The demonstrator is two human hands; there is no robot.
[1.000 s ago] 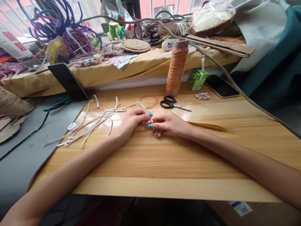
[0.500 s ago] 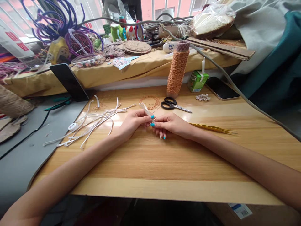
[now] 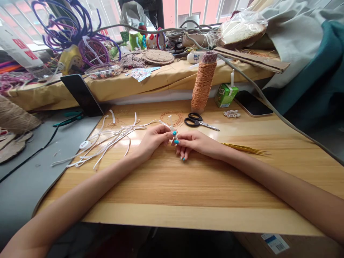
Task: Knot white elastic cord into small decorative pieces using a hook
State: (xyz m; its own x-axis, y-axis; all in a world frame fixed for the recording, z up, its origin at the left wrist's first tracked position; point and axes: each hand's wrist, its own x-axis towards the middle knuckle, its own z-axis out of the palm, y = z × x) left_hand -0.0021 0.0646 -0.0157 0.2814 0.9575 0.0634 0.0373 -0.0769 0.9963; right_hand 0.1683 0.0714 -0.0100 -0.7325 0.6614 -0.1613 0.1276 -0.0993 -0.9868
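Observation:
Both hands meet over the middle of the wooden table, pinching a short piece of white cord [image 3: 171,123] between them. My left hand [image 3: 156,138] is closed, thumb and forefinger on the cord, with two ends standing up above the fingers. My right hand [image 3: 192,141] is closed on the cord's lower part, its other fingers curled loosely beneath. Left of the hands lies a loose bunch of white cords [image 3: 113,139]. Just behind are a coil of thin orange string [image 3: 172,117] and black-handled scissors [image 3: 194,120]. Gold tweezers [image 3: 244,148] lie by my right forearm.
A cone of orange string [image 3: 204,82] stands at the back, near a green drink carton [image 3: 226,95], a small white beaded piece [image 3: 232,113] and a phone [image 3: 252,103]. Another phone [image 3: 82,95] leans upright at left. A grey cable [image 3: 255,84] crosses the right side. Craft materials crowd the shelf [image 3: 118,84].
The two ends of the white cord have spread apart above the fingers; before, they lay close together, pointing up and left. The hands stay nearly in place, and the view has shifted slightly.

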